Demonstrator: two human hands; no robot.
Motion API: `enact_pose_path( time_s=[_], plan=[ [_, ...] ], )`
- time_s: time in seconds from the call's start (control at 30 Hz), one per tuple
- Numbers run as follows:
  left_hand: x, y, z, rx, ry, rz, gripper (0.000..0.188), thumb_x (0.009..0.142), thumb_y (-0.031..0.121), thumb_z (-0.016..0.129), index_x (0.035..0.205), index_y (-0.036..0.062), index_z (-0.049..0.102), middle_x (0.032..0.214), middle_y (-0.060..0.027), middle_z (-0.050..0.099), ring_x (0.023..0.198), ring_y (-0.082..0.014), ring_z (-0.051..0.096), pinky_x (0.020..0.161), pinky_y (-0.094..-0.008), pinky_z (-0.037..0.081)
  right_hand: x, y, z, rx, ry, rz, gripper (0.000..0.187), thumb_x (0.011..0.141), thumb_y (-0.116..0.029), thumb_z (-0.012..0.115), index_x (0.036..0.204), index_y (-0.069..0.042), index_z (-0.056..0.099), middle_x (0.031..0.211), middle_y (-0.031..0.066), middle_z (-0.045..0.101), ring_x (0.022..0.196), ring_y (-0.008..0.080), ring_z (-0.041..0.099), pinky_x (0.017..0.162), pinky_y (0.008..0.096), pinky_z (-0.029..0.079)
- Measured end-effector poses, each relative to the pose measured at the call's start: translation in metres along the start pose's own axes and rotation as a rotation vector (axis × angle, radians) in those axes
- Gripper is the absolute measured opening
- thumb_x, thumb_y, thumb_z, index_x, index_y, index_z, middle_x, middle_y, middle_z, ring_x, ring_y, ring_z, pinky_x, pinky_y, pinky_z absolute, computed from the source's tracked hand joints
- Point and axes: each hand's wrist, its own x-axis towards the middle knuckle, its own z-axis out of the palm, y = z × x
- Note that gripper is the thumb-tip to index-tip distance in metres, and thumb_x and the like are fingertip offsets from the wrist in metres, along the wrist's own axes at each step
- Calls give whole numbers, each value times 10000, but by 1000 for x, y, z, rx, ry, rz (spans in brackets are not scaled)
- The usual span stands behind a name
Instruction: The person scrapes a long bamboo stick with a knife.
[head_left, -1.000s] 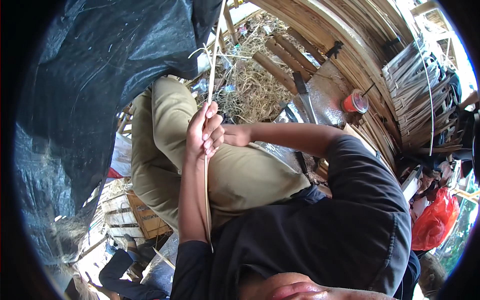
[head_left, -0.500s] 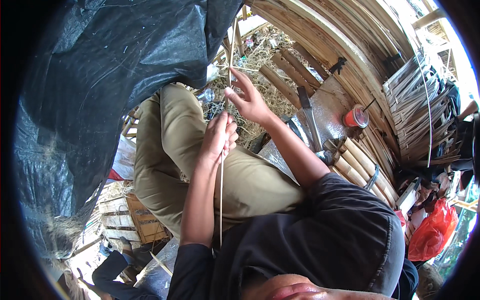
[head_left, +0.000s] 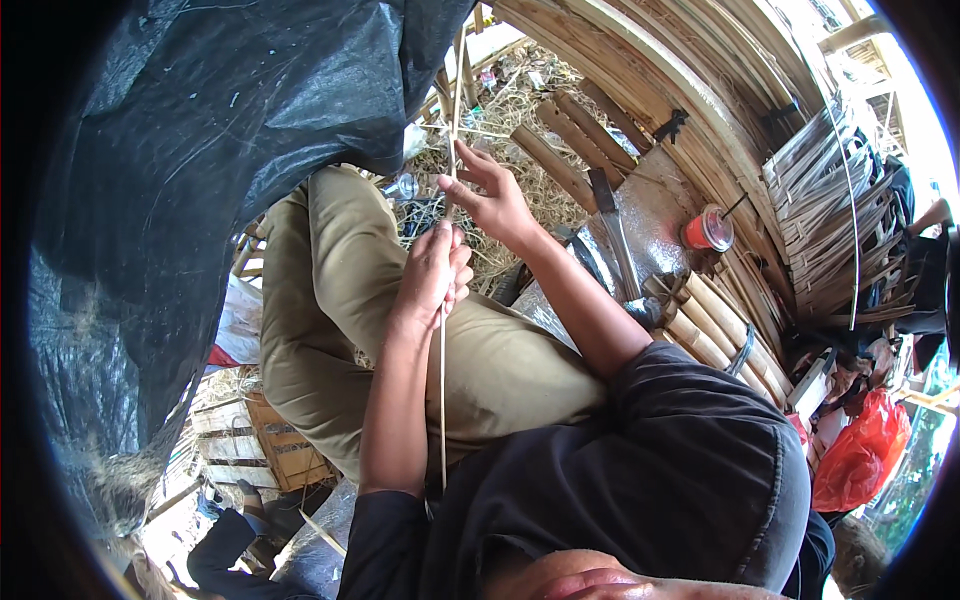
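Observation:
A long, thin bamboo strip (head_left: 443,390) runs upward past my left forearm, through my hands and toward the top of the view. My left hand (head_left: 430,275) is closed around it above my knee. Just beyond, my right hand (head_left: 490,203) has its fingers stretched out and spread. Its thumb lies across the strip, and the index fingertip is beside it; whether they press on it is hard to see. Inside the left fist the strip is hidden.
To the right lie a large knife (head_left: 618,235), a red-filled cup (head_left: 708,230) with a straw and cut bamboo lengths (head_left: 708,325). Dark plastic sheeting (head_left: 220,170) hangs at left. Bundled strips (head_left: 835,210) and a red bag (head_left: 862,455) are far right. Another person's leg (head_left: 225,550) shows lower left.
The view has shifted slightly. My right hand has come a little lower along the strip, nearer my left hand, which keeps its hold.

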Motion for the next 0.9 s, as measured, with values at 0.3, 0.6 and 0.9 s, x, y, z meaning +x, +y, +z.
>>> enact_pose_path(
  time_s=[0.3,0.6,0.9],
  plan=[
    [5,-3,-5,14,-25,-9,293,1045,377,414,875,140,444,562,64,327,365,-22,270,289,-185,230,3,-8,-11,249,-117,193,768,781,-182,831,1395,44,429,1358,178,528,1268,307,518,1007,401,482],
    [6,-6,-5,31,17,3,245,1039,324,434,895,127,451,582,53,356,371,-32,292,304,-195,243,-2,-9,1,423,-25,197,496,839,66,696,1272,29,458,1268,145,526,1111,282,630,895,377,573],
    [9,-5,-4,19,24,32,290,1053,340,394,856,132,439,570,62,320,370,-38,268,304,-215,217,-10,-1,12,382,22,113,469,880,64,642,1293,-15,435,1179,153,590,1079,258,650,862,341,583]
  ],
)
